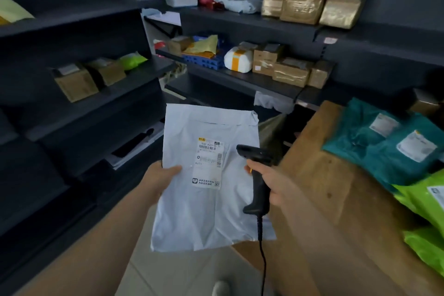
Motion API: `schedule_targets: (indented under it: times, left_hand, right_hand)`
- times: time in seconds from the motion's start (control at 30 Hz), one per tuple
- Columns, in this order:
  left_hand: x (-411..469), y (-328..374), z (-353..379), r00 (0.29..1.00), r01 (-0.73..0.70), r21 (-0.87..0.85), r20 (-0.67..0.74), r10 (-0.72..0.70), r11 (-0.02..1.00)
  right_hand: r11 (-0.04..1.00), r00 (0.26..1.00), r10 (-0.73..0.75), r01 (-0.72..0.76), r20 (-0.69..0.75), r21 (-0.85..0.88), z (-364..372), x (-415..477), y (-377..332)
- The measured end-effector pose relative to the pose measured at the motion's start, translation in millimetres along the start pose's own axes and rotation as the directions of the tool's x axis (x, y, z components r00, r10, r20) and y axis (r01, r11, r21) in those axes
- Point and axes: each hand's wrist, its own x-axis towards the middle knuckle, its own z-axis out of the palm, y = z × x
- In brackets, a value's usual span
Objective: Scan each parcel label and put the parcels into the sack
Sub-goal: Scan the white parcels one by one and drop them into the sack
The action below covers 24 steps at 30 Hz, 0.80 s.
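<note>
**Parcel held up to the scanner**

Head view: we hold a flat white poly mailer [206, 175] upright in front of us, its plastic skin smooth with soft creases and a folded, sealed flap near the top. Our left hand [161, 175] grips its left edge, thumb pressed across the front, the other fingers hidden behind. A rectangular paper label [208, 163] with printed barcodes sits on the middle of the mailer, facing us.

Our right hand [269, 185] is clenched around the grip of a matte black pistol-shaped barcode scanner [255, 175]. Its head sits in front of the mailer's right part, just beside the label, and its thin black cable [263, 255] hangs down from the handle.

To the right stands a brown wooden counter [324, 187]. On it lie crinkled teal poly bags [384, 142] with white labels and glossy lime-green poly bags [422, 204], overlapping at the counter's far side.

Dark shelves [96, 94] fill the background, carrying tape-wrapped cardboard boxes [290, 74], a rounded white bundle with an orange band [237, 59] and a blue plastic crate [204, 57]. We cannot make out a sack.
</note>
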Motion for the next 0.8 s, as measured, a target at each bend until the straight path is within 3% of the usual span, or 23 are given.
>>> schedule_targets:
  times: [0.27, 0.5, 0.8]
  left_hand:
    - [129.5, 36.1, -11.6, 1.000, 0.025, 0.154, -0.014, -0.023, 0.988]
    - [234.8, 59.5, 12.5, 0.987, 0.037, 0.252, 0.142, -0.075, 0.967]
    - [388.3, 73.9, 54.2, 0.893, -0.056, 0.426, 0.425, -0.145, 0.903]
  right_hand:
    - [0.997, 0.997, 0.077, -0.077, -0.018, 0.005, 65.4, 115.3, -29.8]
    - [0.984, 0.972, 0.171, -0.176, -0.162, -0.017, 83.5, 186.7, -45.0]
    - [0.963, 0.885, 0.251, -0.189, -0.391, 0.190, 103.7, 264.4, -43.1]
